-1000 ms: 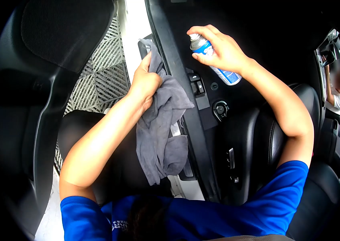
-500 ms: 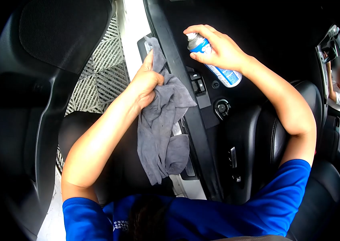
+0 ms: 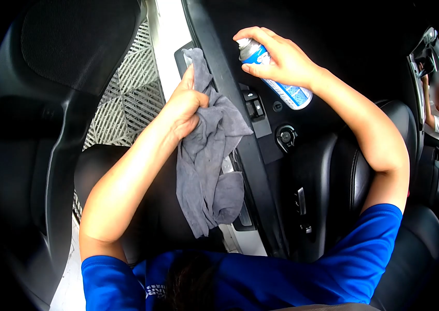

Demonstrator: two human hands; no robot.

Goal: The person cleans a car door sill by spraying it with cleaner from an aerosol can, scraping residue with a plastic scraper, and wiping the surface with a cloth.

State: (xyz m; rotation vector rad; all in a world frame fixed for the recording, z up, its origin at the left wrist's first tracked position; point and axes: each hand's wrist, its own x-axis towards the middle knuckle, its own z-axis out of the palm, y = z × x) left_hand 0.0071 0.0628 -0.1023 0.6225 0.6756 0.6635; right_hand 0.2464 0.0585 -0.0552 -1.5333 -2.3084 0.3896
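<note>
My left hand (image 3: pixel 187 106) grips a grey cloth (image 3: pixel 211 140), which hangs in folds over the door sill (image 3: pixel 240 210). The cloth's upper end sticks out past my thumb against the sill. In my right hand (image 3: pixel 284 62) is a blue and white aerosol can (image 3: pixel 294 96), tilted with its nozzle end toward the upper left. My index finger rests at the white nozzle, and my thumb lies along the near side of the can. Whether spray is coming out, I cannot tell.
An opened black car door (image 3: pixel 59 114) stands on the left above grey slatted floor tiles (image 3: pixel 126 103). To the right is a black leather seat (image 3: pixel 341 176) with side controls. Switches (image 3: pixel 255 108) sit beside the sill. Another person (image 3: pixel 437 111) shows at the far right.
Both hands have shifted very slightly up and left in the view, with the cloth and the can still held. The other person at the far right has barely moved.
</note>
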